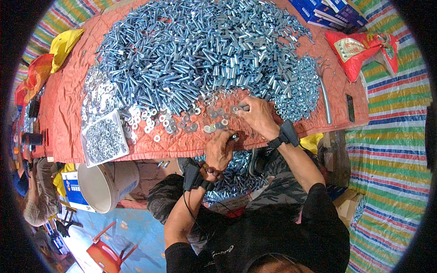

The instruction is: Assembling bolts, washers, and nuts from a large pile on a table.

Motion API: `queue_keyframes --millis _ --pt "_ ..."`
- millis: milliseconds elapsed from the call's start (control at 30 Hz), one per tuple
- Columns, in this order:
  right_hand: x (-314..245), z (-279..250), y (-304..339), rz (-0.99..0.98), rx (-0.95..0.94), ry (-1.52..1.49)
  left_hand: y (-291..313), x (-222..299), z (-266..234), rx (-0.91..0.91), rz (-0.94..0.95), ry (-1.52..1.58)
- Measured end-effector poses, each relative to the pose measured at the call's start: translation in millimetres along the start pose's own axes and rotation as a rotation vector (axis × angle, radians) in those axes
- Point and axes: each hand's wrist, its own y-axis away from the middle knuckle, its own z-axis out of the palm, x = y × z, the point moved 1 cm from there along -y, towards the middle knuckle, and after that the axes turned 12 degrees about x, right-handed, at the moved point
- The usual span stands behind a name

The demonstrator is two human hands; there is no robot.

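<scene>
My left hand [219, 150] is closed at the table's near edge around a small metal bolt, whose end shows by the fingertips. Farther right, my right hand [258, 114] reaches onto the red cloth with thumb and fingers pinched together. A flat washer [234, 109] lies at those fingertips; whether it is gripped I cannot tell. More loose washers [187, 129] are scattered to the left of my hands. Behind them rises a large heap of metal bolts [159, 59] and short tube sleeves [236, 63]. Small nuts [298, 88] are piled to the right of my right hand.
A white tray [109, 159] of small rings sits at the table's near left edge. Below stands a pale bucket [123, 179]. More metal parts [241, 177] lie below the edge near my legs. At right are a metal rod [326, 100], a phone [350, 108] and a red bag [348, 54].
</scene>
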Motion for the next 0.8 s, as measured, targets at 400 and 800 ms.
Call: queue_keyframes --millis 400,800 --pt "1 1 2 0.006 -0.050 -0.092 -2 -2 2 0.045 0.062 -0.020" --pt "-3 8 2 -0.036 0.051 -0.020 -2 4 3 0.025 -0.009 -0.011"
